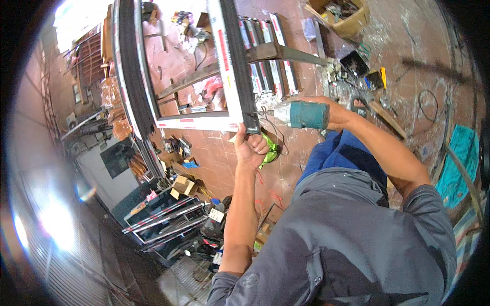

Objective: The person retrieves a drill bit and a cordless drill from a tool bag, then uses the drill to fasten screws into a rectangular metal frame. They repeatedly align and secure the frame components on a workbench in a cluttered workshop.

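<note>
A white and black metal frame [232,76], like a window or door frame, reaches across the upper left of the view. My left hand [251,149] is closed at its near right corner, thumb up along the white face and fingers curled below a small dark corner piece [252,129]. From the right, my right hand [338,113] grips a teal power drill [309,115], its handle mostly hidden. The drill lies level, and its thin bit points left at the frame's black side, close to the corner. Whether the bit touches cannot be made out.
A dark metal bar [286,53] runs beneath the frame. Beyond it several striped profiles [278,41] lie on the tiled floor. A cardboard box [344,20] stands at the far right. Glass panels and profiles [168,219] are stacked at left; a cable [282,140] hangs near the drill.
</note>
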{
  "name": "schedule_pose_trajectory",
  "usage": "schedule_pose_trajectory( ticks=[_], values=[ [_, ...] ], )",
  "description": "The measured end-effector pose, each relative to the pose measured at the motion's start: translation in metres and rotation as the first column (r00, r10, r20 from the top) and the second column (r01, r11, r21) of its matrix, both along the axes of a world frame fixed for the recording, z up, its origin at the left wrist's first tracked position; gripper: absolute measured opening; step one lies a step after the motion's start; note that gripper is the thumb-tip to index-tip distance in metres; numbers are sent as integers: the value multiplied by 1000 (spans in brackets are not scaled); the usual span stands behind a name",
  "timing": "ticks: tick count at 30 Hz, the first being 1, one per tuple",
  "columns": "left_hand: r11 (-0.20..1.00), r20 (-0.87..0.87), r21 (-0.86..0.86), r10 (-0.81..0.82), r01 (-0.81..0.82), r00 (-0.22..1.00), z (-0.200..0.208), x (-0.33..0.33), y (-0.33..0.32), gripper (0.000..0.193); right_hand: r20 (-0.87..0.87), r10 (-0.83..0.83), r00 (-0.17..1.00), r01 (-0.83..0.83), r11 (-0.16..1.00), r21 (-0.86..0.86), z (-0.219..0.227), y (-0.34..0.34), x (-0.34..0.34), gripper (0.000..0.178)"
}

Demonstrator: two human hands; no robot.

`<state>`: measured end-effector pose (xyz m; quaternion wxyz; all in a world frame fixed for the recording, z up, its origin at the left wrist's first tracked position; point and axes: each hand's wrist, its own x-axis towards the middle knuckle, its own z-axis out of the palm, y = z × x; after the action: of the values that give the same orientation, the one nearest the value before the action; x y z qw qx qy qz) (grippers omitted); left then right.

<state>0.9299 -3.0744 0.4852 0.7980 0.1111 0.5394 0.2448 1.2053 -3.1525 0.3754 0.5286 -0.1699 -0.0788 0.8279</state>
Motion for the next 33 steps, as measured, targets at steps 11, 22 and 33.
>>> schedule_pose_trajectory(
  ticks=[11, 22, 33],
  values=[
    [964, -294, 187, -129, 189, 947, 0, -1, -20, 16, 952, -210, 221, -264, 927, 266, -21, -45, 68, 49],
    [698, -791, 189, -308, 690, 529, 2, -6, -22, 27, 961, -149, 235, 231, 969, 93, 7, -141, 67, 44],
    [-571, -885, -186, 451, 800, 117, 53, -48, 80, 69, 931, -330, 159, 493, 843, 214, 55, -131, -25, 45]
  ],
)
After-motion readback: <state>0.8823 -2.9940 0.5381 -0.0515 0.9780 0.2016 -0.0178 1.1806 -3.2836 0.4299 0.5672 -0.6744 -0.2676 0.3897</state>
